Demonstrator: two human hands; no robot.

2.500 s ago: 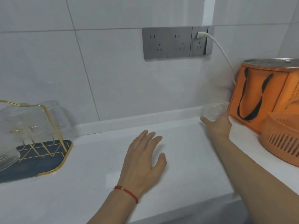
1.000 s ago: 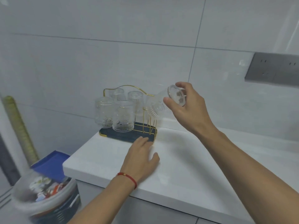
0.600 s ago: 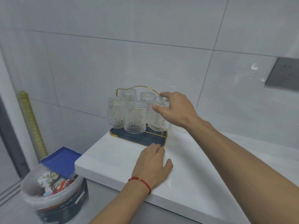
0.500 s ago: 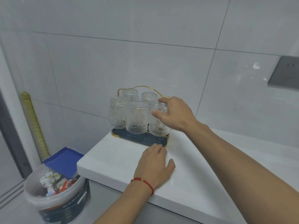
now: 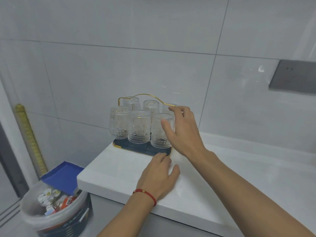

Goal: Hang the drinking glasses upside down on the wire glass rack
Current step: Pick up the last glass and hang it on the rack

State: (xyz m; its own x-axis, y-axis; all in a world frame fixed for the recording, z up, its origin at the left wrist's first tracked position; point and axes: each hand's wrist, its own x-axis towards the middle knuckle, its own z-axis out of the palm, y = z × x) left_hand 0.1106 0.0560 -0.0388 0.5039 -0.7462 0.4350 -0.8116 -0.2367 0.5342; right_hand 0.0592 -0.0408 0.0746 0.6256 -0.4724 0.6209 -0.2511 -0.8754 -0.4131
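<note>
A gold wire glass rack (image 5: 145,95) on a dark blue tray (image 5: 135,148) stands at the left end of the white counter (image 5: 230,182), against the tiled wall. Several clear patterned glasses hang upside down on it in two rows. The front right glass (image 5: 158,138) sits on its peg. My right hand (image 5: 184,132) is beside that glass with fingers spread, the thumb overlapping its upper edge, not gripping it. My left hand (image 5: 159,177) lies flat on the counter, fingertips at the tray's front edge.
Beyond the counter's left edge, on the floor, stand a white bucket (image 5: 56,211) full of rubbish and a blue tray (image 5: 63,175). A yellow pole (image 5: 29,137) leans on the wall. A grey socket panel (image 5: 294,76) is at the right.
My right hand carried a glass from the right end of the counter, turned it over and set it on the front right peg. Its fingers have now spread off the glass.
</note>
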